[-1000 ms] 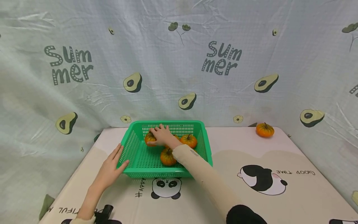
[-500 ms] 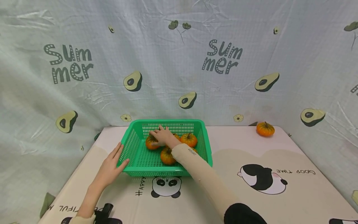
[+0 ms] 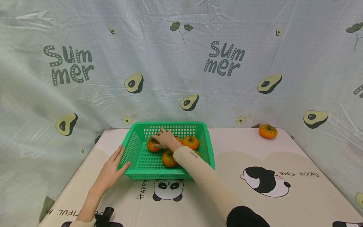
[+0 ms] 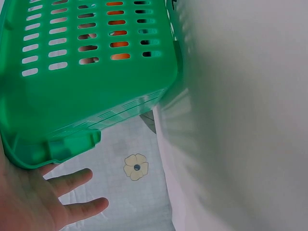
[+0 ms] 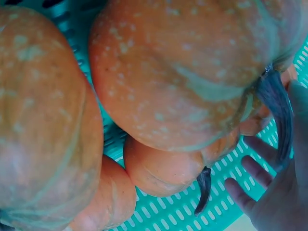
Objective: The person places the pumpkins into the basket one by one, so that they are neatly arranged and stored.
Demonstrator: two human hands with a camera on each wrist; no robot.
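The green plastic basket (image 3: 170, 173) stands on the table with several small orange pumpkins in it. My left hand (image 3: 110, 171) rests along its left side, fingers straight, touching the rim; the left wrist view shows spread fingers beside the basket wall (image 4: 86, 91). My right hand (image 3: 167, 139) reaches inside, its thumb and forefinger against the leftmost pumpkin (image 3: 153, 145). Fairly straight, spread fingers appear in the right wrist view, where a large pumpkin (image 5: 183, 72) with a dark stem fills the foreground. Beside the hand lie a front pumpkin (image 3: 169, 159) and a right-hand pumpkin (image 3: 191, 142); others are partly hidden by the right arm.
One more pumpkin (image 3: 267, 131) sits apart at the table's far right corner. A pale cloth (image 3: 158, 63) printed with avocados hangs behind and around the table (image 3: 235, 154), whose cover has panda drawings.
The leftmost pumpkin has shifted slightly toward me and to the right with my right hand, and then stays nearly still. My left hand has kept its place at the basket.
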